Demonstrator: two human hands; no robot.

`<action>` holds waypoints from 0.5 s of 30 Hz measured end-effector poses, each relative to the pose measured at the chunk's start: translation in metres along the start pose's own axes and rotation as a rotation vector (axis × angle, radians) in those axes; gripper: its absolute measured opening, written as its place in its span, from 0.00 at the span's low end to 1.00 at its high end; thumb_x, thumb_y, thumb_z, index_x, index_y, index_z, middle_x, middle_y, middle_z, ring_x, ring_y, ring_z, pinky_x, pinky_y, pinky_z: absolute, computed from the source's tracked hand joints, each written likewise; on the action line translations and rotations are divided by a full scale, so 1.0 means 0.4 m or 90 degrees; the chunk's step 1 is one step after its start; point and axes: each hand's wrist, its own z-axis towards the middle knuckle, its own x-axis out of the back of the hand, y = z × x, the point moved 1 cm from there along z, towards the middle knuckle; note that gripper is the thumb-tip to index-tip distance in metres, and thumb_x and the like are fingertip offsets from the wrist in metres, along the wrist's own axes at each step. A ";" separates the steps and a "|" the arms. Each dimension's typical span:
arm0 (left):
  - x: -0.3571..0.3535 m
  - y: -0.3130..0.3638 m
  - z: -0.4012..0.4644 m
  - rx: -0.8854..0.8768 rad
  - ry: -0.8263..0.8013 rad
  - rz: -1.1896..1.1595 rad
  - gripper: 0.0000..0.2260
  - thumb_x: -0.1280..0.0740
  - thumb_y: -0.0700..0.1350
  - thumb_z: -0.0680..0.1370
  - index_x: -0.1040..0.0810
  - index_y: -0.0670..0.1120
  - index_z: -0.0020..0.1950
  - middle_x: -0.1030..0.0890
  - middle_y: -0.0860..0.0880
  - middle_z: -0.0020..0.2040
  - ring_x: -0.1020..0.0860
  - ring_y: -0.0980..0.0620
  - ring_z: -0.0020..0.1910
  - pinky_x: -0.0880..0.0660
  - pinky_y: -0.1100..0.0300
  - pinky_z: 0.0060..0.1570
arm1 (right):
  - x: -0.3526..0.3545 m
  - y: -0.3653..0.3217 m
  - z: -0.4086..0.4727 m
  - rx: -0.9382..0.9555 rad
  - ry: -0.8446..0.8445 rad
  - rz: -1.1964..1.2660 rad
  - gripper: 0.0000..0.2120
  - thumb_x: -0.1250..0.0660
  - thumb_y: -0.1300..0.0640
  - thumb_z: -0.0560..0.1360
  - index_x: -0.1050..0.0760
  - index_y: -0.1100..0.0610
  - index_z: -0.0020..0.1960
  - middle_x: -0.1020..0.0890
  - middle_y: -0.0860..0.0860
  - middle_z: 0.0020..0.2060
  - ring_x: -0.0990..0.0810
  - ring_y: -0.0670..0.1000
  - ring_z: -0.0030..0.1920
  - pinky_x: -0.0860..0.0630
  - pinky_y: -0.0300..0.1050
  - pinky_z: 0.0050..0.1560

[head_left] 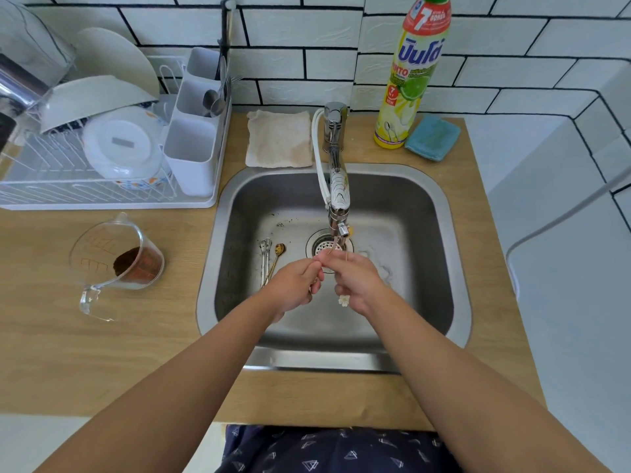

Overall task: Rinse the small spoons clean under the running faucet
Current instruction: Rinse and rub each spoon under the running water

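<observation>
Wooden worktop (170, 353) with an inset steel sink (403, 295) at centre, arranged largest to smallest. The sink serves as the catch basin: its drain (322, 247) lies almost directly beneath the faucet (338, 196), whose spout reaches out from the 12 o'clock rim so that water falls near the basin's middle; a thin stream appears to run from the nozzle, though it is faint. At 10 o'clock of the sink stands a dish rack (85, 165) with bowls, a lid and a cutlery caddy, probably the destination for rinsed pieces. A detergent bottle (409, 73) and blue sponge (432, 138) sit at 1 o'clock, a folded cloth (278, 138) at 11 o'clock, all within reach of the basin. A glass measuring jug (116, 264) holding brown powder lies tilted on the worktop at 9 o'clock. Both hands meet just below the nozzle, at 6 o'clock of the drain, so that the held piece sits in the falling water. The left hand (295, 285) has its fingers curled and pinches one end of a slender small spoon (343, 295); the right hand (355, 281) pinches the same spoon, fingertips seemingly rubbing it. That spoon is thin and pale gold, with a small white flower ornament hanging below the right hand; its bowl is hidden. The remaining spoons (269, 257) wait on the sink floor at 9 o'clock of the drain: slim silver-coloured ones lying parallel and a gold one whose bowl looks speckled with residue.
</observation>
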 end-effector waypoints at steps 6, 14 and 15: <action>0.003 -0.002 -0.005 -0.005 -0.014 -0.005 0.15 0.45 0.46 0.85 0.26 0.44 0.43 0.29 0.50 0.30 0.35 0.56 0.25 0.36 0.66 0.25 | 0.013 -0.024 0.022 0.014 0.070 0.103 0.08 0.25 0.57 0.76 0.16 0.60 0.53 0.17 0.51 0.40 0.41 0.42 0.19 0.43 0.37 0.19; 0.002 0.011 -0.001 0.076 -0.019 -0.119 0.15 0.45 0.52 0.84 0.30 0.48 0.40 0.29 0.52 0.26 0.32 0.53 0.26 0.31 0.63 0.30 | 0.014 -0.040 0.031 0.023 0.058 0.115 0.07 0.29 0.59 0.79 0.17 0.61 0.55 0.19 0.45 0.28 0.42 0.42 0.18 0.44 0.36 0.19; 0.000 0.015 -0.002 0.093 -0.014 -0.115 0.15 0.45 0.54 0.83 0.30 0.49 0.40 0.26 0.52 0.27 0.30 0.53 0.26 0.29 0.61 0.33 | 0.015 -0.040 0.034 0.025 0.076 0.120 0.08 0.29 0.59 0.79 0.18 0.61 0.56 0.19 0.45 0.27 0.43 0.42 0.17 0.44 0.36 0.19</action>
